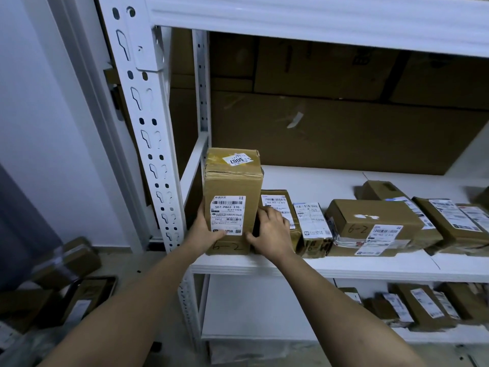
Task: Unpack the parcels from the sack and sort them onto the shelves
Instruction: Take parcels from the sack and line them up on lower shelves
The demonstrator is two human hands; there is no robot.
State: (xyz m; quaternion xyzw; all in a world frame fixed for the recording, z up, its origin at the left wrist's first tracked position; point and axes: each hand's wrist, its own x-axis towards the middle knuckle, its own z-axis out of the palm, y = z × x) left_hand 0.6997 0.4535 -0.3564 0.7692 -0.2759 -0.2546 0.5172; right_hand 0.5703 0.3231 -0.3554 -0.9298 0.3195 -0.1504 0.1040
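You're mid-placement: the tall cardboard parcel (232,200) stands upright at the near-left end of the middle shelf (370,268), against the white slotted upright (148,133). Your left hand (205,233) grips its left edge, thumb over the lower corner of the white shipping label (228,215). Your right hand (270,230) wraps its right side, fingers curled into the gap between it and the small parcel (277,205) just to the right. Looks like the seating step, so next is probably squaring it up and letting go, then back for another. Sack not in view; loose parcels (79,260) lie on the floor, near left. Parcel is matte brown corrugated board, a tall box shape, yellowish tape on top with a "3007" sticker, "6-2" handwritten low on the front. Row of flatter taped boxes (370,221) runs right, one also marked "6-2". Shelf is smooth white board on a metal frame.
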